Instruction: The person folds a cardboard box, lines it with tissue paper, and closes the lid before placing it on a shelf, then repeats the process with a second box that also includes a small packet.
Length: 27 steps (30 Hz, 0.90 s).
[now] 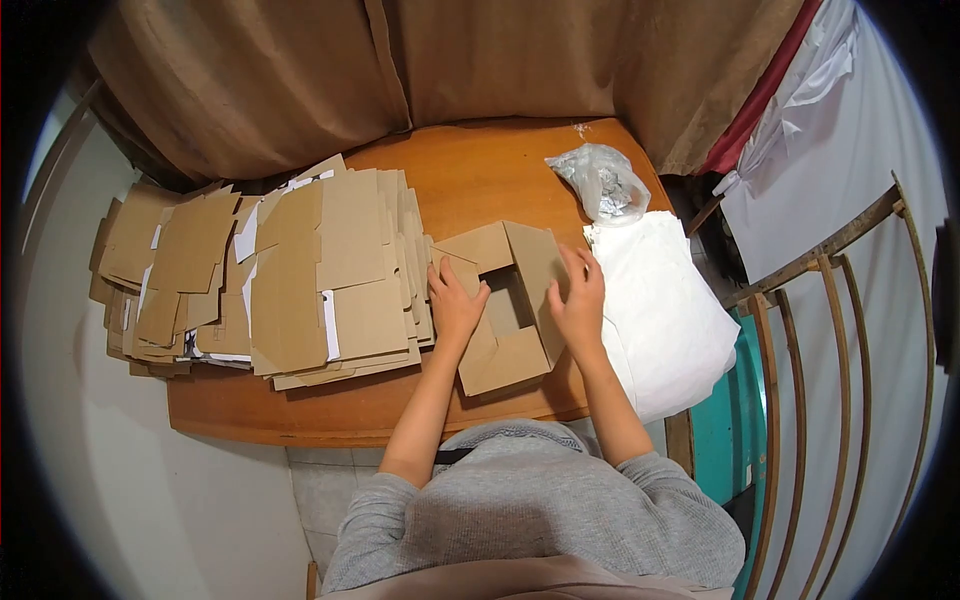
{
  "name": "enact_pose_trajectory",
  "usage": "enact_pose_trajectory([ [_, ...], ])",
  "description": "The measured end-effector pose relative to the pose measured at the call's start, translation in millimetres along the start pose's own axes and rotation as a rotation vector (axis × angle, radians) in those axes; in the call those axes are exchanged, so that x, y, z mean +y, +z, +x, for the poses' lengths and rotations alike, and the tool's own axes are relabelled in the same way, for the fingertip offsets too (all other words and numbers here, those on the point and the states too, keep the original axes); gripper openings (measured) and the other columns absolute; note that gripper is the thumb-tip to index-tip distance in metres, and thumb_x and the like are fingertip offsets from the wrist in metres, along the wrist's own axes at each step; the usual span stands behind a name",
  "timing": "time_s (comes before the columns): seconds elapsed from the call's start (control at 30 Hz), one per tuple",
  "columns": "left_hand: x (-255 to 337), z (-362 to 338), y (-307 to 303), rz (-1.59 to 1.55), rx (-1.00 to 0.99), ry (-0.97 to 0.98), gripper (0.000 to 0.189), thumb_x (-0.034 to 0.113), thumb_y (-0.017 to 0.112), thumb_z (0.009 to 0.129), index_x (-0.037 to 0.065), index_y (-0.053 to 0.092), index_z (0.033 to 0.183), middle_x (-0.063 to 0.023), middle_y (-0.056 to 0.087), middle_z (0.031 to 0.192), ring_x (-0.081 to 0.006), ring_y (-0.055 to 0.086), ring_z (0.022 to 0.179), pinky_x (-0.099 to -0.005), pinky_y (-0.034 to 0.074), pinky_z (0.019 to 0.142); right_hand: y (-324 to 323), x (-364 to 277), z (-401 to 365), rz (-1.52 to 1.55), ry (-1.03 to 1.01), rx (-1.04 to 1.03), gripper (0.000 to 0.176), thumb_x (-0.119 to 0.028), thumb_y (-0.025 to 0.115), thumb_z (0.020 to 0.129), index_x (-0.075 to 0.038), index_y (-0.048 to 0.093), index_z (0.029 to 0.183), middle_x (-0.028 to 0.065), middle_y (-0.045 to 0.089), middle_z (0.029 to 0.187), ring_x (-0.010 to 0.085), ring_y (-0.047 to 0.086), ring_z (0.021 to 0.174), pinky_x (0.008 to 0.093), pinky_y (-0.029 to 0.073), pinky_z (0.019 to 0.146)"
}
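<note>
Here, my left hand [455, 305] lies flat, fingers spread, on the left flap of a half-folded cardboard box [505, 365]. My right hand [580, 300] presses open-fingered on its right wall. The box sits near the front edge of the wooden bench [470, 170]. Flat cardboard blanks [330, 280] crowd the left. White sheets [670, 310] and a plastic bag [605, 185] lie to the right, with a brown curtain [300, 70] behind.

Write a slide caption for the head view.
Left hand and right hand rest on a half-folded brown cardboard box on an orange wooden table, between flat brown cardboard blanks and white sheets.
</note>
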<state>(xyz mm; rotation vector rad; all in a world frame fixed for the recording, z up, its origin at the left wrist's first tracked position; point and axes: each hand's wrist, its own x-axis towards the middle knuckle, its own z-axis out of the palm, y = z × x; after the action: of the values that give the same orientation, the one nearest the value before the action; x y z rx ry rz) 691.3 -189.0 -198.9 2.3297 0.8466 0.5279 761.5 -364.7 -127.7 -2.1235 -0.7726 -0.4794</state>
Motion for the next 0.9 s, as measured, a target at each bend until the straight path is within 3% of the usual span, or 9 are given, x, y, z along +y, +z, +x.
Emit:
enact_pose_trajectory([
  [0.07,-9,3,7,-0.092,0.037,0.026,0.085,0.031,0.07,0.072,0.004,0.022,0.137,-0.033,0.022,0.136,-0.0532,0.037,0.117,-0.055,0.037,0.096,-4,7,-12,-0.016,0.098,0.075,0.048,-0.002,0.059,0.078,-0.006,0.052,0.125,0.0186,0.056,0.114,0.0368,0.051,0.111,0.0405,0.042,0.094],
  [0.27,19,-15,-18,-0.004,-0.144,-0.062,0.096,0.028,0.073,0.069,0.006,0.013,0.14,-0.0334,0.013,0.139,-0.0533,0.032,0.121,-0.057,0.033,0.099,-13,-9,-23,0.184,0.249,-0.232,0.057,0.0,0.055,0.08,-0.006,0.042,0.135,0.0239,0.056,0.118,0.0369,0.058,0.101,0.0385,0.047,0.086],
  [0.33,26,-20,-24,0.029,-0.167,-0.076,0.097,0.028,0.074,0.069,0.004,0.012,0.14,-0.0322,0.014,0.139,-0.052,0.03,0.122,-0.0529,0.032,0.102,-16,-26,-21,0.129,0.093,-0.291,0.059,0.002,0.052,0.079,-0.006,0.041,0.136,0.0217,0.061,0.108,0.0383,0.06,0.095,0.0397,0.05,0.08],
  [0.4,24,-20,-24,0.059,-0.186,-0.09,0.099,0.028,0.074,0.069,0.002,0.01,0.14,-0.031,0.015,0.138,-0.0507,0.028,0.124,-0.0488,0.031,0.104,3,-18,-31,0.203,0.007,-0.256,0.059,0.001,0.053,0.078,-0.01,0.043,0.135,0.0191,0.06,0.112,0.0371,0.06,0.094,0.0399,0.051,0.079],
  [0.47,12,-18,-18,-0.199,-0.198,-0.032,0.097,0.025,0.074,0.07,0.001,0.011,0.14,-0.0301,0.013,0.139,-0.0478,0.026,0.127,-0.045,0.031,0.106,9,-27,-35,0.04,-0.077,-0.353,0.057,-0.003,0.057,0.078,-0.012,0.046,0.133,0.0165,0.059,0.115,0.0348,0.062,0.093,0.0364,0.052,0.079],
  [0.53,0,-13,-11,-0.27,-0.189,-0.023,0.096,0.025,0.073,0.071,0.0,0.011,0.14,-0.0314,0.012,0.14,-0.0482,0.029,0.126,-0.0454,0.032,0.105,16,-32,-40,-0.007,-0.079,-0.39,0.055,-0.009,0.06,0.079,-0.016,0.048,0.132,0.0122,0.056,0.123,0.0345,0.059,0.101,0.0421,0.051,0.08],
  [0.63,-7,-13,-9,-0.338,-0.201,-0.031,0.094,0.025,0.072,0.073,-0.001,0.012,0.14,-0.0328,0.01,0.14,-0.0483,0.032,0.125,-0.0442,0.032,0.105,27,-37,-46,-0.231,-0.025,-0.602,0.052,-0.016,0.058,0.083,-0.016,0.046,0.133,0.007,0.046,0.136,0.0398,0.045,0.12,0.0604,0.046,0.081],
  [0.73,-7,-11,-11,-0.338,-0.223,-0.065,0.092,0.025,0.071,0.074,-0.003,0.014,0.139,-0.0332,0.011,0.14,-0.048,0.031,0.126,-0.0429,0.031,0.106,32,-39,-47,-0.367,-0.024,-0.575,0.048,-0.017,0.059,0.083,-0.017,0.049,0.131,0.0067,0.05,0.132,0.0408,0.048,0.118,0.0524,0.051,0.077],
  [0.9,-2,-13,-12,-0.319,-0.226,-0.075,0.09,0.026,0.07,0.075,-0.004,0.015,0.14,-0.0337,0.011,0.141,-0.0471,0.03,0.128,-0.043,0.031,0.106,29,-41,-43,-0.34,0.028,-0.681,0.049,-0.02,0.058,0.084,-0.016,0.047,0.131,0.0068,0.044,0.137,0.0447,0.042,0.122,0.0566,0.049,0.081],
])
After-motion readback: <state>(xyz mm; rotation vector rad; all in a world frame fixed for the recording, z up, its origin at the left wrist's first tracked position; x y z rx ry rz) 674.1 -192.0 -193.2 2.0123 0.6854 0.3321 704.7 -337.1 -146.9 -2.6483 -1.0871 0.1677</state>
